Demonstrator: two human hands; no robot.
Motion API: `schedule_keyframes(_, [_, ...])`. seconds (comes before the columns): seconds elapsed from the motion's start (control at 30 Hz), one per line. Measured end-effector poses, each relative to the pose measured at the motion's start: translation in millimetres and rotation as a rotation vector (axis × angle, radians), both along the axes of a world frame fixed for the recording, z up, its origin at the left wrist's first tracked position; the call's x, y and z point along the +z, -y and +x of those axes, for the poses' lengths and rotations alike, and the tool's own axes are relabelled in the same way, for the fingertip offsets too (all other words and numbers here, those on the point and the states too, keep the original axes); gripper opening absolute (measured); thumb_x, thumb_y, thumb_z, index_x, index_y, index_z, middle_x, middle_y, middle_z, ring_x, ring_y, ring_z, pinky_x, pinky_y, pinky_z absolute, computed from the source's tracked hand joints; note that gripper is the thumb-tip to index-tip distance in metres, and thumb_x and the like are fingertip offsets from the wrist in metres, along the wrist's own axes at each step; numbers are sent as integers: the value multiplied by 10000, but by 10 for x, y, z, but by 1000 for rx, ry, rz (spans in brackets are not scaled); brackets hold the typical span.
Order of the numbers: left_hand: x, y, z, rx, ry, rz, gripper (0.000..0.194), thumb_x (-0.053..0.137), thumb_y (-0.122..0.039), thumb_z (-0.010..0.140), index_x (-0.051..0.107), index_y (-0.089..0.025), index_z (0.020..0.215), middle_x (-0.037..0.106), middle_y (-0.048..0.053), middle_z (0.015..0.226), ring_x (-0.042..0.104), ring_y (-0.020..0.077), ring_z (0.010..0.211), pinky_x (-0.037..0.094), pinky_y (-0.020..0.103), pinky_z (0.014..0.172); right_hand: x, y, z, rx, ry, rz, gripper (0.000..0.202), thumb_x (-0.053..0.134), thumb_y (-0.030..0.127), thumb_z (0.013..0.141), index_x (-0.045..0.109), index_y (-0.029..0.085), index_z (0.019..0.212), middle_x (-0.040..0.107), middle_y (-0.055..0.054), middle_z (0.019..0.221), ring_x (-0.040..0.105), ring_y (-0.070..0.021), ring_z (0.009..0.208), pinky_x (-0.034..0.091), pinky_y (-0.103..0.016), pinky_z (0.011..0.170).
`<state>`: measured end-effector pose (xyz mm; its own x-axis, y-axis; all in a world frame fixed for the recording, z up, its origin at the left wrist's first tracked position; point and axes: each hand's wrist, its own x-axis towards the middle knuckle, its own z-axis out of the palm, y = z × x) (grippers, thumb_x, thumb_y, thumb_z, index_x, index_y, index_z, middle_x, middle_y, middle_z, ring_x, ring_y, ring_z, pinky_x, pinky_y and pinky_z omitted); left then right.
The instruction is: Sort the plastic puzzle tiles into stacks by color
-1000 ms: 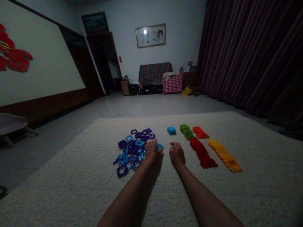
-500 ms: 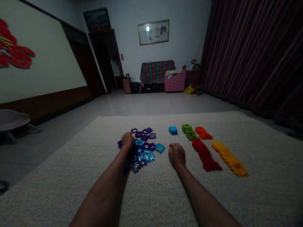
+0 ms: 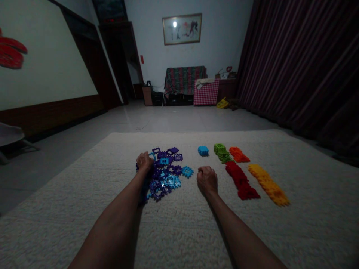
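Note:
My left hand (image 3: 145, 161) is closed at the left edge of a loose pile of purple pieces (image 3: 174, 170) and blue pieces (image 3: 171, 181). A light blue piece (image 3: 152, 156) shows at its fingertips, apparently pinched. My right hand (image 3: 207, 179) rests on the pale mat with its fingers curled; whether it holds anything is hidden. Beyond it sits a small blue stack (image 3: 203, 151). Farther right lie rows of green (image 3: 222, 153), orange (image 3: 238, 154), red (image 3: 241, 181) and yellow (image 3: 268, 184) pieces.
A textured pale mat (image 3: 179, 231) lies under everything. Past it, on the tiled floor, stand a cloth-covered cabinet (image 3: 182, 80) and a checked cloth (image 3: 206, 93). Dark curtains (image 3: 294, 74) hang at the right, and a grey stool (image 3: 11, 135) stands at the left edge.
My left hand has shifted left along the pile, and a light blue piece now shows at its fingertips. My right hand stays curled beside the rows. The whole view has tilted slightly.

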<state>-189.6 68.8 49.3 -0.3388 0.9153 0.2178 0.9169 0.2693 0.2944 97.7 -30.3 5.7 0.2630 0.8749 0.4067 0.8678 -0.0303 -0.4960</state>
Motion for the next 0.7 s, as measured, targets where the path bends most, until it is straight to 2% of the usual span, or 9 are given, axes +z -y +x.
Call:
schedule_keyframes(0.1, [76,14,2,-65,-6,53,386,459,-201,910,700,-159,1209,700,163,1179,633,284,1124,464,384,1003,-7,-5,5,8,4,12,223,527,117,870,732,186,926,700,-79,1010,571,-220,939,348,-324,835])
schedule_keyframes(0.23, [163,-3,83,-190,-7,111,416,432,-207,939,688,-208,1268,692,103,1256,620,225,1177,463,315,1038,-6,-4,11,12,8,3,223,523,118,871,728,184,926,696,-80,1016,572,-221,942,348,-326,829])
schedule_keyframes(0.4, [163,-51,247,-347,-2,54,406,519,-188,901,705,-271,1252,716,9,1280,637,186,1197,471,264,1043,-1,-1,7,13,17,-9,222,517,121,880,725,178,932,697,-82,1021,572,-219,955,348,-322,839])
schedule_keyframes(0.57, [115,-51,330,-383,-8,-33,450,577,-164,854,695,-251,1279,724,51,1274,656,219,1196,484,280,1028,1,-3,2,2,21,4,212,528,111,861,722,181,910,696,-80,1007,568,-218,939,350,-323,835])
schedule_keyframes(0.7, [92,-28,346,-405,-12,-77,478,547,-156,857,666,-214,1316,690,90,1331,633,235,1242,466,303,1058,-10,-10,7,9,21,15,208,528,113,860,719,184,901,694,-79,995,567,-215,937,352,-319,836])
